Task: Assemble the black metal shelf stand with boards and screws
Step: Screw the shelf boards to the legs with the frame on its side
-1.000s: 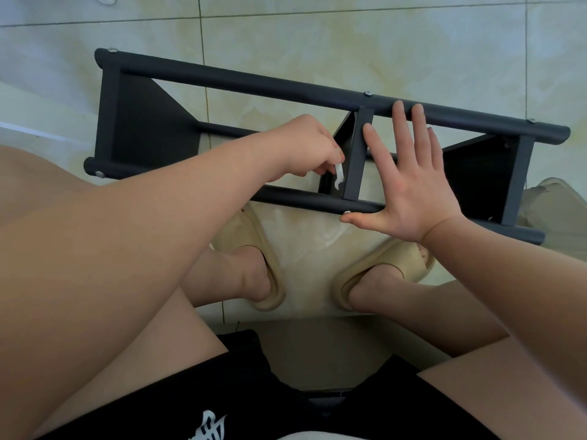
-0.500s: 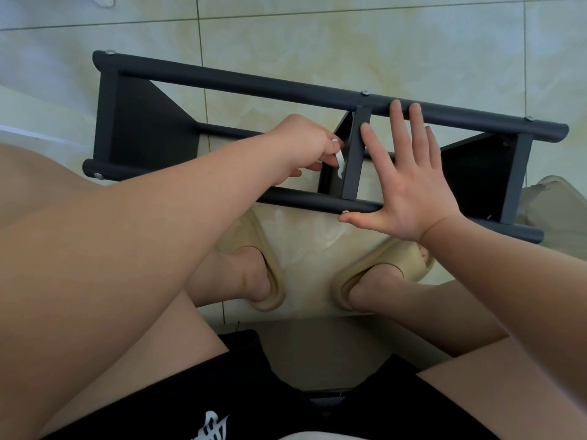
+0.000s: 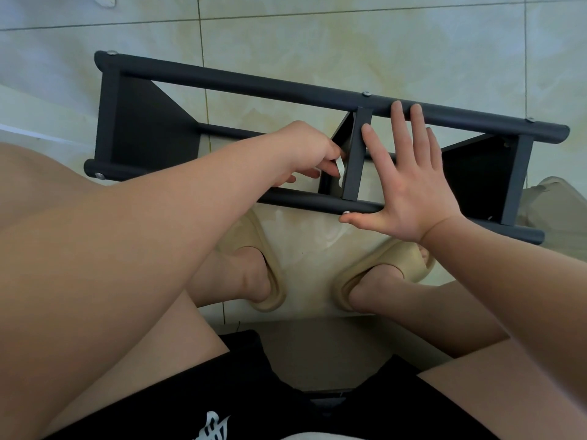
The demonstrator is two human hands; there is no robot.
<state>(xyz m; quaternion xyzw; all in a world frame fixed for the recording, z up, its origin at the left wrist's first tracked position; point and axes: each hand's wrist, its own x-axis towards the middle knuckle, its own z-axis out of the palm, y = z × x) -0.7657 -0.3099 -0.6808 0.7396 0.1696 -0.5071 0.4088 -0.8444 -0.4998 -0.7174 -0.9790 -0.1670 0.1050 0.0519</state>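
The right hand [image 3: 409,195] presses straight, spread fingers on the black tubular metal shelf stand [image 3: 254,87]; beside its forefinger, the left hand [image 3: 309,154] pinches a small pale tool [image 3: 341,169] in curled fingers.

Stand [image 3: 286,87] lies on floor [image 3: 349,42] beyond the feet [image 3: 251,277]; left hand [image 3: 305,154] left of its middle crossbar [image 3: 355,160], right hand [image 3: 409,185] right (across both rails [image 3: 301,198]).

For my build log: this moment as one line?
left hand: pinches pale tool at middle bar | right hand: flat on frame | frame: on floor
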